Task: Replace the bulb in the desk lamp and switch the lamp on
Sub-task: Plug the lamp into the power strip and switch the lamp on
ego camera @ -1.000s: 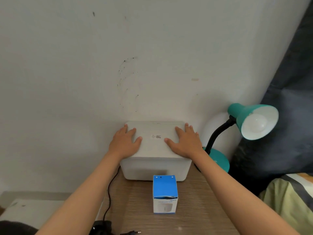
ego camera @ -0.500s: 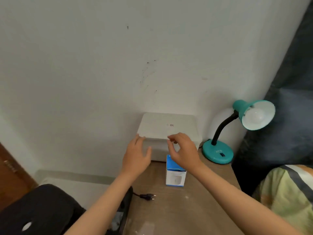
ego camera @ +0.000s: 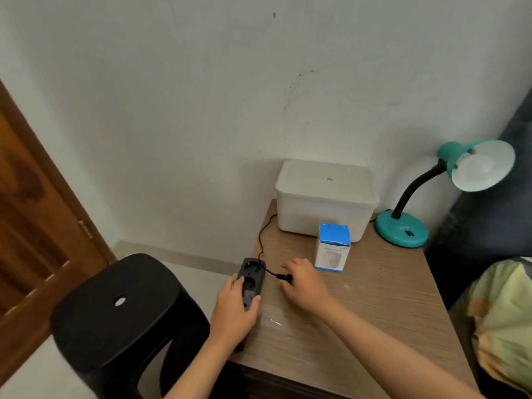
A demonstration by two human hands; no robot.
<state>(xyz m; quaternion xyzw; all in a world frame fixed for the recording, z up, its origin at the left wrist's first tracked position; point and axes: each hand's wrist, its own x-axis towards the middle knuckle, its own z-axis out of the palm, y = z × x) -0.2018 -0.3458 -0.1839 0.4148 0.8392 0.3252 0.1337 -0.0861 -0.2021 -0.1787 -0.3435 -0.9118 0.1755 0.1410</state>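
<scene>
Gripping power strip (ego camera: pixel 251 280) w/ left hand (ego camera: pixel 234 308), right hand (ego camera: pixel 302 283) now pinching plug (ego camera: pixel 285 277), both off box (ego camera: pixel 325 197).

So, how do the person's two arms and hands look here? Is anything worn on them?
Both forearms come in bare from the bottom edge: no sleeve shows on either one. The left hand and the right hand wear no gloves, and no watch, bracelet or ring can be seen. Nails look short and unpainted, though the picture is too soft to be sure.

Left hand (ego camera: pixel 236 308) grips power strip (ego camera: pixel 251 280) at table (ego camera: pixel 374 306) edge — right hand (ego camera: pixel 302 283) on plug (ego camera: pixel 283 277); lamp (ego camera: pixel 449 194) back right.
</scene>
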